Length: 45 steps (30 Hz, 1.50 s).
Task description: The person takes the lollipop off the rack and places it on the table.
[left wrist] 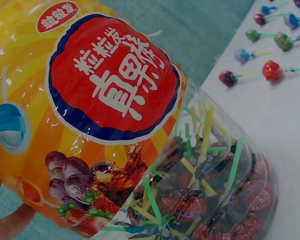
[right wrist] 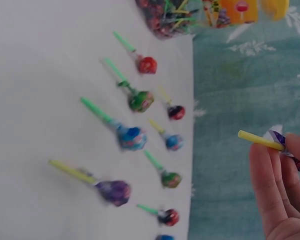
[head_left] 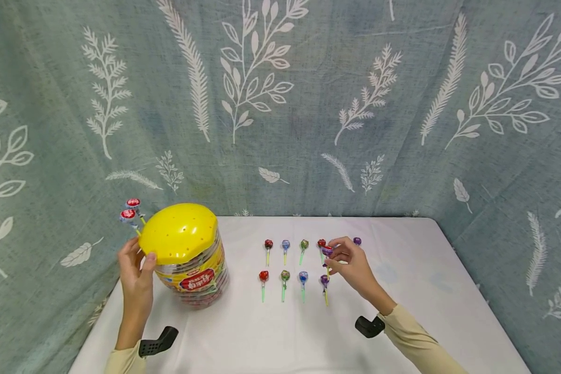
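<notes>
A clear plastic jar (head_left: 201,285) with a yellow lid (head_left: 179,234) stands at the left, filled with wrapped lollipops. My left hand (head_left: 137,275) grips its upper left side, thumb against the lid's rim. In the left wrist view, the jar's label (left wrist: 115,77) fills much of the picture, with fingertips (left wrist: 15,222) at its lower left. Two red-and-white-topped lollipops (head_left: 128,214) stick up at the lid's left edge. My right hand (head_left: 355,267) pinches a purple lollipop (head_left: 327,251), its yellow stick (right wrist: 257,140) pointing out from the fingers, above the rows.
Several lollipops lie in two rows on the white table (head_left: 271,337). The near row has a red (head_left: 264,276), a green (head_left: 285,276), a blue (head_left: 303,277) and a purple one (head_left: 324,281). Another purple lollipop (head_left: 357,241) lies beyond my right hand. A patterned curtain (head_left: 280,156) hangs behind.
</notes>
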Each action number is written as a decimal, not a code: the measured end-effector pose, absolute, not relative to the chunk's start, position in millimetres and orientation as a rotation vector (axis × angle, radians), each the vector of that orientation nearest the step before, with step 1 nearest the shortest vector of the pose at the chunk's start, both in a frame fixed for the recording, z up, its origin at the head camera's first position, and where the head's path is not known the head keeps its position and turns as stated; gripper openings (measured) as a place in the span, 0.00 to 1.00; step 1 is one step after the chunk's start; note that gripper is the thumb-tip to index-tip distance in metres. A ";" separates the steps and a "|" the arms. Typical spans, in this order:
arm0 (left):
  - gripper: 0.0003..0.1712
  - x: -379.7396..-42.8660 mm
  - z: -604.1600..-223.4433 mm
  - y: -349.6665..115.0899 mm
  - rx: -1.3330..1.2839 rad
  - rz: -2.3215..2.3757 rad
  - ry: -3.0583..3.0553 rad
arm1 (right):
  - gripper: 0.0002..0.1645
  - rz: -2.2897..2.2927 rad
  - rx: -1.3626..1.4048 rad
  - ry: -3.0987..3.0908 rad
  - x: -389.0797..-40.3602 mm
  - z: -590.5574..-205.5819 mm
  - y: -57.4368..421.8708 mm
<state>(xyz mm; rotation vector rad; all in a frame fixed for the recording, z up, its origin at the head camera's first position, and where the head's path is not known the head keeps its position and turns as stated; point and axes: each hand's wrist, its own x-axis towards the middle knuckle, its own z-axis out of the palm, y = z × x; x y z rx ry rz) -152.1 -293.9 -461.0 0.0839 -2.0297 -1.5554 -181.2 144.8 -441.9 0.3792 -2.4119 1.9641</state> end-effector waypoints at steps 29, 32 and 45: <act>0.36 -151.3 -444.6 -287.2 0.172 -1.643 -2.084 | 0.20 1.740 -0.350 -2.711 -194.7 -564.4 188.0; 0.36 -149.2 -445.1 -289.0 0.191 -1.652 -2.081 | 0.20 1.739 -0.336 -2.722 -196.4 -564.7 185.6; 0.34 -150.5 -455.4 -284.5 0.135 -1.731 -1.929 | 0.24 1.520 -0.161 -2.761 -201.9 -538.6 184.1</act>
